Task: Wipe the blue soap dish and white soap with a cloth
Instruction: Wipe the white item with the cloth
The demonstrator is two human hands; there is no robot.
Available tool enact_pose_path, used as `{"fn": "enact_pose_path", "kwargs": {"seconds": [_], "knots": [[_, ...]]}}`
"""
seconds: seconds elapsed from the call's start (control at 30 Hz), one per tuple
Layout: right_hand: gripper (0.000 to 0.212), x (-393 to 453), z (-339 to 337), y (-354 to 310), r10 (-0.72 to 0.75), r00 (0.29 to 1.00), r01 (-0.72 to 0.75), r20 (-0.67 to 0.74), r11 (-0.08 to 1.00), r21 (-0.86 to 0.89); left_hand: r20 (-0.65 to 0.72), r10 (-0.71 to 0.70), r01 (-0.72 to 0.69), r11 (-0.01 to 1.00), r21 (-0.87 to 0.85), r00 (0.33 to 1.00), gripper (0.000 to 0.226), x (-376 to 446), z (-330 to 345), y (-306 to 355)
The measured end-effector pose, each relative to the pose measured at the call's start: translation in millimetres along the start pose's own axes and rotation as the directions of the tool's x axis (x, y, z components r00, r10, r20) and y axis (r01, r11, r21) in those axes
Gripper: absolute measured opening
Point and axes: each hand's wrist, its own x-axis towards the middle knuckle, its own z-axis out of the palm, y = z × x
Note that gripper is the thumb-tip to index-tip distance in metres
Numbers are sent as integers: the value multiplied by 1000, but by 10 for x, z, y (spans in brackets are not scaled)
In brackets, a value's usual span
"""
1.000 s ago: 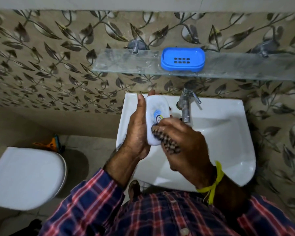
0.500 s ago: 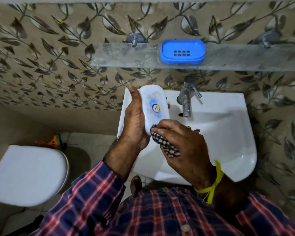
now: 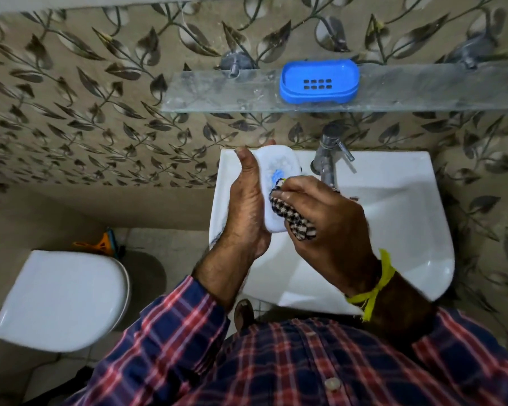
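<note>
Now further up the white soap point(image 3: 276, 186) than a second ago: checked cloth point(image 3: 294, 213) bunched in the right hand point(image 3: 326, 224), fingers curled tight around it, pressed against the soap's middle, over the blue printed mark, rather than its lower end. Still cupped upright in the left hand point(image 3: 247, 209), thumb stretched along the soap's near edge, fingertips wrapped behind. Held above the left rim of the white basin point(image 3: 393, 230), just left of the steel tap point(image 3: 327, 159). Unchanged on the glass shelf point(image 3: 217, 92) above the basin: blue soap dish point(image 3: 319, 82), empty, drain slots showing, well apart from both hands. Behind the basin, leaf-patterned wall tiles point(image 3: 100, 112). Left of the basin and lower, a closed white toilet lid point(image 3: 62, 297), with something orange on the floor beside it. Yellow thread point(image 3: 376, 285) tied at the right wrist; plaid sleeves point(image 3: 173, 332) nearest the camera.
</note>
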Motion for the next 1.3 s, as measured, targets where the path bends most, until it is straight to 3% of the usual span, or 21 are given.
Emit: {"fn": "enact_pose_path", "kwargs": {"seconds": [0.1, 0.17, 0.27, 0.33, 0.4, 0.47, 0.53, 0.6, 0.73, 0.87, 1.0, 1.13, 1.23, 1.3], "knots": [[31, 16, -43, 44, 82, 994, -82, -72, 997, 0, -16, 45, -44, 998, 44, 999, 70, -25, 9, -2], [34, 93, -32, 80, 125, 985, -121, -114, 992, 45, 0, 35, -35, 998, 55, 999, 69, -44, 32, -5], [29, 100, 32, 27, 11, 996, -6, -93, 998, 63, -7, 81, -81, 993, 80, 997, 65, -16, 17, 52], [32, 61, 13, 33, 19, 994, -14, -108, 999, 49, -53, 138, -127, 977, 174, 989, 73, -10, 9, 69], [37, 128, -15, 97, 121, 979, -114, -166, 992, 52, -38, 163, -149, 961, 232, 986, 79, -14, 11, -3], [34, 240, -22, 126, 163, 965, -149, -205, 986, 79, 23, 170, -170, 958, 230, 985, 58, -40, 40, -71], [30, 271, -4, 124, 82, 979, -67, -186, 994, 87, 59, 189, -198, 958, 208, 980, 51, -44, 31, -72], [33, 232, -18, 174, 51, 984, -39, -169, 997, 73, 84, 225, -237, 952, 195, 971, 57, -57, 31, -49], [34, 319, -71, 267, 162, 962, -150, -220, 986, 69, 35, 227, -227, 934, 275, 973, 69, -90, 71, -75], [27, 228, -23, 200, -43, 989, 53, -140, 996, 67, 18, 231, -229, 948, 221, 973, 76, -89, 50, 6], [28, 163, -43, 275, 127, 969, -106, -210, 988, 108, -9, 237, -232, 957, 173, 971, 66, -80, 98, -1], [25, 69, 3, 190, -42, 986, 48, -159, 998, 34, -21, 229, -225, 966, 126, 973, 81, -72, 101, 8], [27, 43, -42, 229, 85, 976, -67, -199, 993, 98, -57, 243, -234, 964, 126, 968, 74, -62, 133, 11], [28, 60, -34, 230, 83, 978, -63, -190, 992, 106, -83, 219, -211, 973, 96, 972, 78, -51, 188, 19]]}}
